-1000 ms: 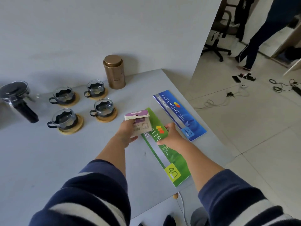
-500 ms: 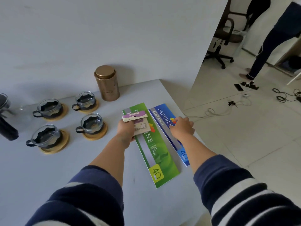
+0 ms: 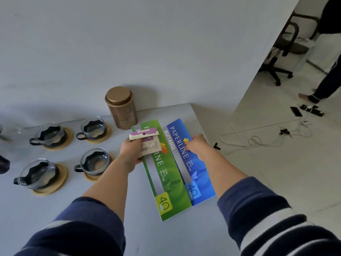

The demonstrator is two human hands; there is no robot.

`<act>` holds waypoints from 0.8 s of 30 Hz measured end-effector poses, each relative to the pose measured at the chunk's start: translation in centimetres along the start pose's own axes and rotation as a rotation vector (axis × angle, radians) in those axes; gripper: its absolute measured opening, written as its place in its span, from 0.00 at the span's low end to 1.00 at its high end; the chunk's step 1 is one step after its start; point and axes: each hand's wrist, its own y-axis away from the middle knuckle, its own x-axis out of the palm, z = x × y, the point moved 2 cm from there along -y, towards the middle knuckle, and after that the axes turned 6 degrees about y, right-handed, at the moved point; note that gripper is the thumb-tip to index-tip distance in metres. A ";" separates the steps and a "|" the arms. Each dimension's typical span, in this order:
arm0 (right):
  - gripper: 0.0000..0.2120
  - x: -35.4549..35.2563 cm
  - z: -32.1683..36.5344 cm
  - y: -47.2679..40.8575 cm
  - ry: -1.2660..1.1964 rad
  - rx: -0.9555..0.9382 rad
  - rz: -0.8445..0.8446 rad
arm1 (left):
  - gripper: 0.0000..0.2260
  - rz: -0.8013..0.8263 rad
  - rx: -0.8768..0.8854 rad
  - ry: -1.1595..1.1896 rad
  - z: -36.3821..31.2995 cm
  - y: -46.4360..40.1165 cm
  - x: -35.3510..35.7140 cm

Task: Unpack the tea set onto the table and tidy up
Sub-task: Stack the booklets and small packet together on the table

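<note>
Both glossy booklets, green (image 3: 167,174) and blue (image 3: 191,163), now lie side by side (long axes toward upper left); left hand (image 3: 132,151) clamps a paper packet (image 3: 147,143), right hand (image 3: 196,145) presses the blue one.

The grey bench (image 3: 46,209) carries four glass cups, each on a wooden coaster: two in a far row (image 3: 50,134) (image 3: 94,128) and two nearer (image 3: 39,175) (image 3: 96,163), all left of the left fingers (image 3: 137,159). A bronze tin (image 3: 121,108) stands upright beyond those fingers. A green pad (image 3: 169,182) lies flat just beside them, and a blue pad (image 3: 195,174) lies against it, under the right fingers (image 3: 188,145).
</note>
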 end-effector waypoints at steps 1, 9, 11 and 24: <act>0.22 0.1 0.9 -0.7 -0.046 -0.046 -0.002 | 0.04 -0.017 0.002 -0.008 -0.4 -0.5 -0.2; 0.18 2.9 5.7 -5.1 -0.175 -0.174 -0.041 | 0.04 -0.039 -0.019 -0.023 -2.9 -4.0 1.7; 0.15 3.2 6.0 -5.9 -0.157 -0.208 -0.088 | 0.04 -0.035 -0.012 -0.007 -3.8 -5.0 2.9; 0.08 4.2 5.6 -8.4 0.126 -0.477 -0.241 | 0.15 -0.279 0.077 -0.302 -3.7 -9.4 9.0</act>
